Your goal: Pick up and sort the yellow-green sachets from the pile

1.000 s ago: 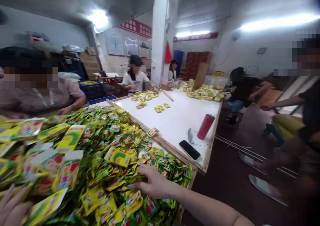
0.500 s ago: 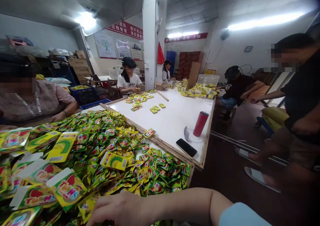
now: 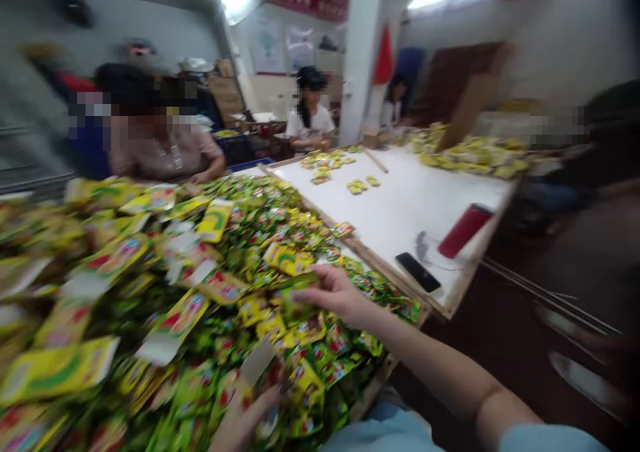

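Observation:
A big heap of small yellow-green sachets [image 3: 260, 239] covers the near table, with flat yellow cartons [image 3: 55, 369] lying over its left side. My right hand [image 3: 333, 293] reaches over the heap's right part, its fingers pinched on a few green sachets [image 3: 299, 291] held just above the pile. My left hand [image 3: 243, 420] shows at the bottom edge, low over the sachets and close to a white carton flap [image 3: 257, 362]. Motion blur smears its fingers, so its grip cannot be made out.
A white table [image 3: 400, 205] adjoins on the right, bearing a red bottle [image 3: 464, 231], a black phone [image 3: 418, 272], glasses [image 3: 425, 245] and scattered sachets. A person [image 3: 165, 149] sits across the heap; others work farther back. A person stands at the right edge.
The view swung left and down, blurring. My right hand came up from the near edge to the heap's right side and took hold of green sachets. My left hand came back into view at the bottom.

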A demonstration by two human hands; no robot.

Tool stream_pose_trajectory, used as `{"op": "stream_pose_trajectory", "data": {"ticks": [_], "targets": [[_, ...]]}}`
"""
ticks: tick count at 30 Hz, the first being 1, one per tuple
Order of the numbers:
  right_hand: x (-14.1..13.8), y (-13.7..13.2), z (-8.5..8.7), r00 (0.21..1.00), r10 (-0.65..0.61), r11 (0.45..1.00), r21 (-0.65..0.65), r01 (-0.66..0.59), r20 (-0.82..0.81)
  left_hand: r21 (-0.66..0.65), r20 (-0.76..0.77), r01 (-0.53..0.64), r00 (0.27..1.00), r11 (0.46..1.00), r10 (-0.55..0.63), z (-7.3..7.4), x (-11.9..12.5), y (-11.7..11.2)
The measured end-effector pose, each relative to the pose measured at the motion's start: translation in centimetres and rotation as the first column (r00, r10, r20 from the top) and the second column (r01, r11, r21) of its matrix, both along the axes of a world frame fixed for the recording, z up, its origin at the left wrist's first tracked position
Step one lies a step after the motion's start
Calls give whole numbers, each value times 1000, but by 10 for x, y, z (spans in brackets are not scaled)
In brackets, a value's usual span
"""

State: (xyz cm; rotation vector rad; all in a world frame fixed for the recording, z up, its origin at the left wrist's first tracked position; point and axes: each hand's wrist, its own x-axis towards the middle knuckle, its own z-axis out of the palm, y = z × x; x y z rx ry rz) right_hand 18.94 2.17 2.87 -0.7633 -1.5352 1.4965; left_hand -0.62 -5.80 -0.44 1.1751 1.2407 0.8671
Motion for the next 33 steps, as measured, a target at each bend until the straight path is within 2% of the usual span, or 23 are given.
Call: {"op": "stream_pose_trajectory", "data": {"ticks": [2,3,5,6,9,13,15,17,18,19,21,22,23,25,26,28,29,31,33], "targets": [[5,-5,1,996,89,995,-42,-88,23,-60,41,-60,997,996,62,-14,-1,4],[6,-7,4,974,209,978,-32,-207,90,-71,92,-46,994,996,53,-21,-2,6],[7,-12,11,893,362,915,81,-395,266,-6,110,-26,994,1000,26,-28,-4,11],[6,-15,15,848,394,874,141,-465,354,46,85,-5,996,999,1,-28,-5,12],[-2,-21,20,746,411,764,247,-595,524,172,-61,92,995,981,-83,-20,-5,12],[-18,-14,16,585,462,606,244,-757,667,253,-230,173,966,952,-115,-5,-5,12],[-21,-7,18,554,462,558,258,-788,693,260,-255,180,960,949,-113,-2,-7,13],[-20,-1,23,594,490,565,286,-774,639,238,-193,177,972,955,-132,-2,-8,14],[-18,1,25,652,495,615,298,-730,575,219,-136,165,981,962,-137,-3,-9,15],[-17,1,26,734,476,696,303,-651,484,194,-74,150,988,969,-138,-4,-9,15],[-16,0,22,899,342,875,255,-411,274,136,36,138,989,981,-144,-7,-9,14],[-16,-1,18,952,241,933,226,-281,189,109,75,145,985,983,-154,-8,-8,14],[-18,-3,13,980,147,960,218,-174,135,87,105,158,980,984,-167,-8,-6,13],[-21,-7,3,991,45,951,298,-82,129,58,145,176,972,983,-183,-8,-4,12],[-23,-9,-1,985,31,928,360,-91,170,48,150,174,972,984,-180,-8,-3,11],[-24,-14,-4,946,65,871,445,-209,319,30,127,177,976,984,-179,-8,-1,7],[-24,-17,-4,901,97,841,449,-301,422,19,111,188,976,982,-188,-8,0,5],[-21,-25,-1,761,139,778,406,-480,634,16,69,206,976,978,-206,-8,1,-2],[-18,-33,2,636,154,720,355,-596,757,42,45,232,971,972,-234,-9,1,-9]]}}
